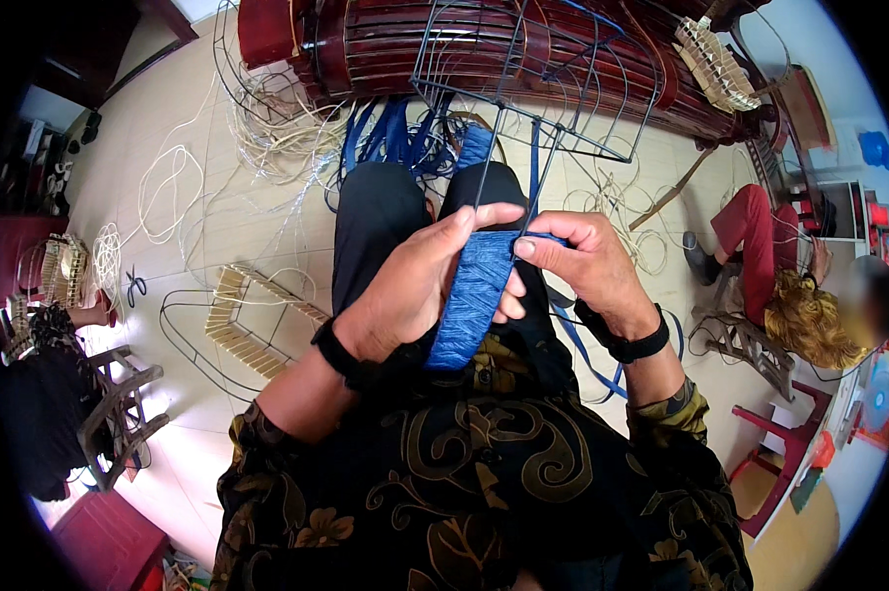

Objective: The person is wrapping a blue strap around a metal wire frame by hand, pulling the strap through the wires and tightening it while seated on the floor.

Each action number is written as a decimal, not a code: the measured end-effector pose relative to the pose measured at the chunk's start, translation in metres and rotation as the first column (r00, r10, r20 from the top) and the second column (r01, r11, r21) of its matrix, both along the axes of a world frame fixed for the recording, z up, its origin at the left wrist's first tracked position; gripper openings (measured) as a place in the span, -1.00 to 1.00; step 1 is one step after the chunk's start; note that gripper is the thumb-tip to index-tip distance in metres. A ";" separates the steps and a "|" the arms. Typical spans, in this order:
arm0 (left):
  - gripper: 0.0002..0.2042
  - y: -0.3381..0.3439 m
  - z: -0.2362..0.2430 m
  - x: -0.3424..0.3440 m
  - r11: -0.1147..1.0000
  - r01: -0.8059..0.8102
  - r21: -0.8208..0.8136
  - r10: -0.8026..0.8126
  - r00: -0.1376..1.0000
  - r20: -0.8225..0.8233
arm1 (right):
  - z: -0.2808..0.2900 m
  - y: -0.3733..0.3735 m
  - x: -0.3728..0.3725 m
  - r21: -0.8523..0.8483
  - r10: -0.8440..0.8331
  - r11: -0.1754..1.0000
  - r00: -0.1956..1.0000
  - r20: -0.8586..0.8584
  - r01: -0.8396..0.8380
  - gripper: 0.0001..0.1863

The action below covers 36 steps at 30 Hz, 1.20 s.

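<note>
A black wire frame [501, 106] stretches from my lap toward the far side, and its near end is wrapped in a band of blue weaving [472, 305]. My left hand [405, 281] is closed round this band from the left, with fingertips showing at its right edge. At the band's upper right corner, my right hand [592, 266] pinches a blue strip [553, 237] between thumb and finger, close to a wire. Another blue-wrapped part [475, 145] shows beyond my knees. What lies under my left palm is hidden.
A dark red slatted bench [366, 49] runs along the far side. Blue strips [390, 133] and tangled pale cane [277, 118] lie before it. To the left are a part-woven wire frame [243, 320] and scissors [135, 284]. People sit on stools at both sides.
</note>
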<state>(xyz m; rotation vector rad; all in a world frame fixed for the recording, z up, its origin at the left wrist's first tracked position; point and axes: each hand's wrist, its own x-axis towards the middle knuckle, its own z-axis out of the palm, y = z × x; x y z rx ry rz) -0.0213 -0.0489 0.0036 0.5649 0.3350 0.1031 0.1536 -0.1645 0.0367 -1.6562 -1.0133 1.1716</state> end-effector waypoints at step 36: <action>-0.56 -0.058 -0.033 -0.004 0.916 -0.214 0.341 0.212 0.976 0.044 | -0.013 -0.033 -0.035 0.027 -0.145 0.989 0.989 -0.034 0.146 -0.80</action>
